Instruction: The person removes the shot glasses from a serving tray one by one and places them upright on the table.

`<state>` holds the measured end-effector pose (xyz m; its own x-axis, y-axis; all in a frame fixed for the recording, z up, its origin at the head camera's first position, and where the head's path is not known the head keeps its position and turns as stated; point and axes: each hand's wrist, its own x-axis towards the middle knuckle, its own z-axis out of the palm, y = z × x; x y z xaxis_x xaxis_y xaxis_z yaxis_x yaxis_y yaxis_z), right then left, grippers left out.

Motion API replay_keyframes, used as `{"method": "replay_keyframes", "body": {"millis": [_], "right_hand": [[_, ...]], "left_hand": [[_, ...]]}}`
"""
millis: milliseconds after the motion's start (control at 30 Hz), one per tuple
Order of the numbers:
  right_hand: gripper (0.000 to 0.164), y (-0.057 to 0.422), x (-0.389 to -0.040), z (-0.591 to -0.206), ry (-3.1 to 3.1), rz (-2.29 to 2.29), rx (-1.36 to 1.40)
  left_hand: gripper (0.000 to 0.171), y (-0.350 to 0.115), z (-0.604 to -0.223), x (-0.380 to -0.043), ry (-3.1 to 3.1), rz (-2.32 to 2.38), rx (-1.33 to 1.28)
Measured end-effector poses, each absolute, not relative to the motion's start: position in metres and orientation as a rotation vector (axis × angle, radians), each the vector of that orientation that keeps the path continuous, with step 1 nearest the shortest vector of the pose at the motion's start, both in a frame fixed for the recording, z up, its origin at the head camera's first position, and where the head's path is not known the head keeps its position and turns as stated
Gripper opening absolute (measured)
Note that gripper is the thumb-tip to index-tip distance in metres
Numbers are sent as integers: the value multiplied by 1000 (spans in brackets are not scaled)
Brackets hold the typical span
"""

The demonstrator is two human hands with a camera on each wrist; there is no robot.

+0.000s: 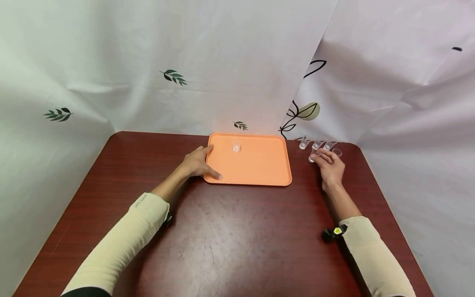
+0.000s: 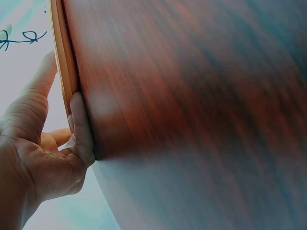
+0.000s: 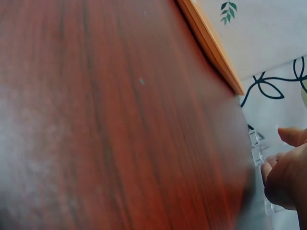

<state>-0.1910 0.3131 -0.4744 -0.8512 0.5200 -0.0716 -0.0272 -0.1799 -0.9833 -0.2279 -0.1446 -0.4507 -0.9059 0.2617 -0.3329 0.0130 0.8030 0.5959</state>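
An orange tray (image 1: 256,165) lies near the table's far edge with a small clear plastic cup (image 1: 236,146) standing on it. My left hand (image 1: 196,163) grips the tray's left end, thumb over the near corner. In the left wrist view the left hand's fingers (image 2: 80,122) bend against the tray's rim (image 2: 64,57). At the far right, my right hand (image 1: 331,167) has its fingertips around another clear cup (image 1: 311,158), which leans slightly. Several more clear cups (image 1: 317,144) stand just behind that hand; one is partly hidden by it.
The dark red wooden table (image 1: 237,235) carries the tray and cups. White cloth (image 1: 237,62) with leaf prints hangs close behind the far edge and along both sides. A black wrist device (image 1: 332,234) sits at the right sleeve.
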Motion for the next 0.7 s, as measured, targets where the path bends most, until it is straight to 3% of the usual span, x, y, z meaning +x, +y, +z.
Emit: {"method": "replay_keyframes", "body": {"millis": [267,500,700], "right_hand": [[48,318,-195,-475,-1611,2090,-647],[37,321,-195,-475,-1562,2067,-664],[40,322,-196,-476,-1571,2022,-684]], "left_hand": [[140,-144,-450,-227,2591,845,205],[140,-145,-450,-227,2591,823,202],[140,-145,-451,-227,2598,819,218]]}}
